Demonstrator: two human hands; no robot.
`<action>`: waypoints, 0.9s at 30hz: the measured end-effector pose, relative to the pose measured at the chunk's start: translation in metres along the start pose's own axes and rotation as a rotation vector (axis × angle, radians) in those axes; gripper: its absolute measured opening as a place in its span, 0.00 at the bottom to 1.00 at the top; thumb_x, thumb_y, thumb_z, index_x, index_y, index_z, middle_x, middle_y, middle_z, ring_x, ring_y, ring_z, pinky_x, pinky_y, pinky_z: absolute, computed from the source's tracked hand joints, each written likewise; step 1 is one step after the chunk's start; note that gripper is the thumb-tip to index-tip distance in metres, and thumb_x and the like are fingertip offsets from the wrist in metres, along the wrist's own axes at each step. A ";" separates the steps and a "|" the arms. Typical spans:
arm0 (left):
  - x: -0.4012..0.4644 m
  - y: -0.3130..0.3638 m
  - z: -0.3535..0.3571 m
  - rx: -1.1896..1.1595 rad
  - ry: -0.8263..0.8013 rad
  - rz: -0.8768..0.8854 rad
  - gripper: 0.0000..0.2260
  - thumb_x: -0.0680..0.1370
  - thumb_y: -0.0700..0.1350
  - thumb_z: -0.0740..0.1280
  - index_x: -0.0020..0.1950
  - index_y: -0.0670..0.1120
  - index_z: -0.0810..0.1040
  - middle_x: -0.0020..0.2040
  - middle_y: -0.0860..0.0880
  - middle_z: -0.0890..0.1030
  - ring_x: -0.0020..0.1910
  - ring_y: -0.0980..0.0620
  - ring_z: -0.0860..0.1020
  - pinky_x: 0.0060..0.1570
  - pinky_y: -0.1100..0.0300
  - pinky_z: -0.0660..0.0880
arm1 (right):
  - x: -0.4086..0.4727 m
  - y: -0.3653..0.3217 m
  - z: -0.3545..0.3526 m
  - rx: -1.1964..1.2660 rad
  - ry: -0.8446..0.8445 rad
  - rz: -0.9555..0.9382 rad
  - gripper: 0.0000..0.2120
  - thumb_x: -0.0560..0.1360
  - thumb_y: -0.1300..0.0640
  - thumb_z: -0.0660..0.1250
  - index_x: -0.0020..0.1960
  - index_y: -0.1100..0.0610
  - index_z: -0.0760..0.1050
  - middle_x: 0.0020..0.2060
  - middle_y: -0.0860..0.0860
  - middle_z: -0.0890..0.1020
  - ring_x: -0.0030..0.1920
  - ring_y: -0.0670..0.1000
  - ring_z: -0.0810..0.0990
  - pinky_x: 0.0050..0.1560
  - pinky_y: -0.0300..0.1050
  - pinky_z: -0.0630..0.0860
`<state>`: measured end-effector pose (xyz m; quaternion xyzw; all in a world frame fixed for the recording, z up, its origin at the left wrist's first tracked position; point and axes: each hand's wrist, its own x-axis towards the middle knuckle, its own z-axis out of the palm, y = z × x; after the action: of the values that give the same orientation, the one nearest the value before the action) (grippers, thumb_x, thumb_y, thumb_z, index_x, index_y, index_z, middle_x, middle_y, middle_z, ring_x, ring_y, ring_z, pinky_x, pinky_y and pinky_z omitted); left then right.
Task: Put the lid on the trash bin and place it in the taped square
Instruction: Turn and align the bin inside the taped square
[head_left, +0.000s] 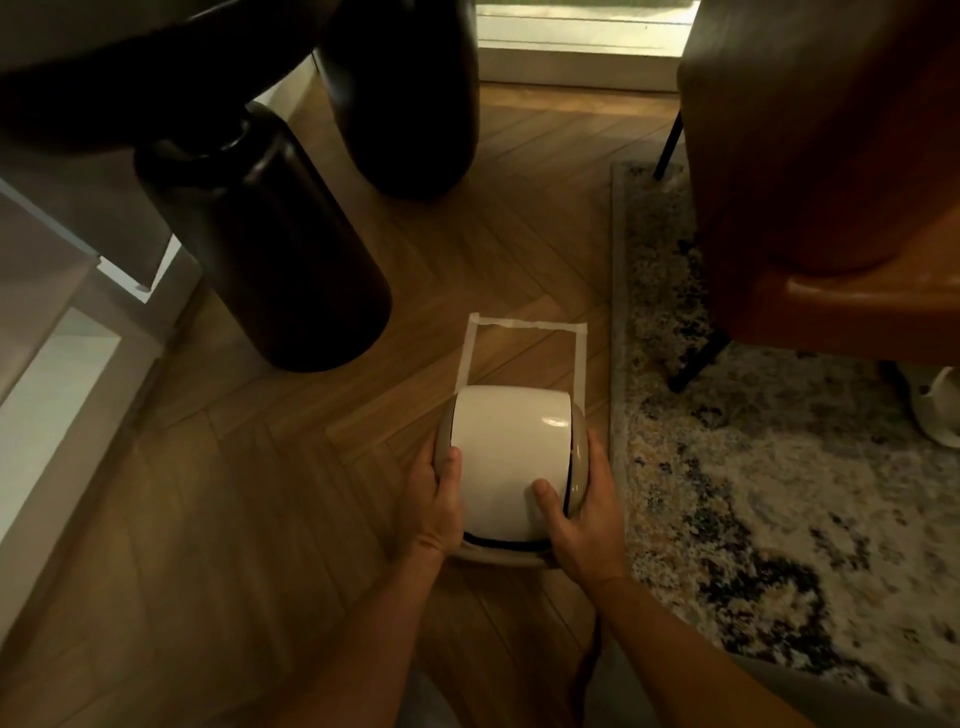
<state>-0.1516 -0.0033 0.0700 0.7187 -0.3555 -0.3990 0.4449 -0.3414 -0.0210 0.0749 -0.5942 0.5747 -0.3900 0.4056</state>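
Note:
A small beige trash bin (581, 452) with a white curved swing lid (506, 447) sitting on top is held over the wooden floor. My left hand (434, 501) grips its left side, thumb on the lid. My right hand (582, 512) grips the right side, thumb resting on the lid's near part. The taped square (524, 326) of pale masking tape lies on the floor just beyond; the bin covers its near part, so the near tape edge is hidden.
Two tall dark vases (270, 249) (405, 98) stand to the left and behind the square. A patterned rug (753, 467) runs along the right. An orange-brown armchair (831, 182) on thin black legs stands on the rug. A white step (62, 395) lies left.

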 end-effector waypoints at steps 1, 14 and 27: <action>0.002 0.001 0.000 -0.006 -0.003 -0.002 0.42 0.71 0.79 0.53 0.75 0.52 0.71 0.63 0.49 0.81 0.55 0.50 0.83 0.50 0.45 0.83 | 0.002 0.001 0.001 -0.001 -0.005 0.002 0.42 0.74 0.37 0.70 0.82 0.50 0.59 0.72 0.45 0.75 0.70 0.47 0.76 0.65 0.57 0.78; 0.025 0.011 0.009 -0.113 -0.005 0.032 0.40 0.73 0.77 0.53 0.77 0.54 0.68 0.68 0.55 0.77 0.60 0.61 0.78 0.52 0.63 0.77 | 0.024 0.002 0.004 -0.028 0.001 0.030 0.44 0.74 0.35 0.69 0.83 0.47 0.56 0.71 0.40 0.74 0.67 0.34 0.74 0.64 0.42 0.77; 0.028 0.008 0.001 -0.120 -0.060 0.040 0.37 0.73 0.74 0.57 0.73 0.52 0.74 0.63 0.54 0.81 0.57 0.57 0.81 0.50 0.59 0.81 | 0.025 0.001 0.007 0.082 0.027 0.031 0.39 0.75 0.37 0.69 0.81 0.46 0.61 0.69 0.43 0.77 0.67 0.37 0.76 0.62 0.37 0.78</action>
<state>-0.1414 -0.0307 0.0701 0.6711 -0.3582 -0.4321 0.4843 -0.3346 -0.0453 0.0714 -0.5628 0.5730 -0.4146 0.4278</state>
